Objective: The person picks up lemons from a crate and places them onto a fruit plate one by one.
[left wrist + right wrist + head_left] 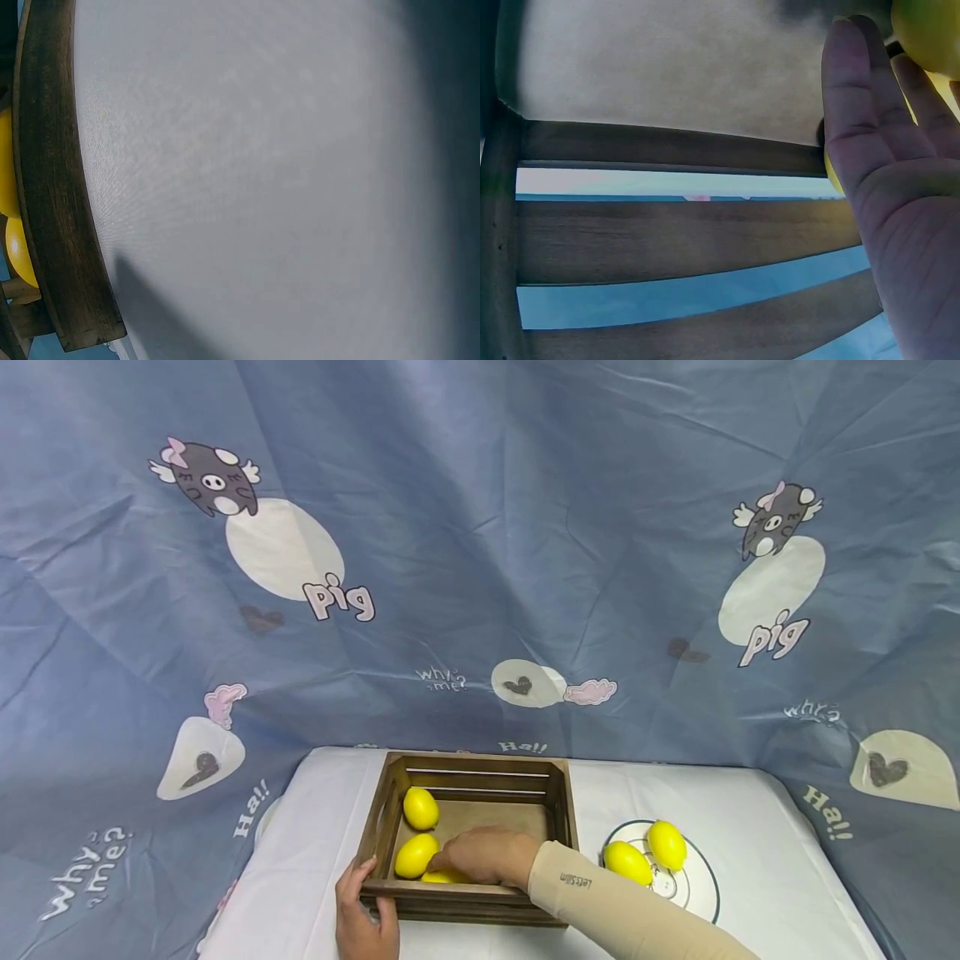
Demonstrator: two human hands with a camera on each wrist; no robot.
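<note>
A dark wooden crate (pixel 480 772) stands on the white table with three yellow lemons inside. One lemon (pixel 421 807) lies at the back left, one (pixel 416 855) at the front left. My right hand (pixel 483 856) reaches into the crate and lies over the third lemon (pixel 446 877) at the front wall. In the right wrist view its fingers (pixel 862 112) look straight, with a lemon (pixel 930 34) just past them. My left hand (pixel 363 914) grips the crate's front left corner, thumb on the rim. The left wrist view shows only the crate wall (pixel 52 187) and a lemon (pixel 19 251).
A white plate (pixel 701 893) right of the crate carries two more lemons (pixel 667 844) (pixel 628 862). A white cloth (pixel 262 187) covers the table. A blue cartoon-print sheet (pixel 480 568) hangs behind and around it.
</note>
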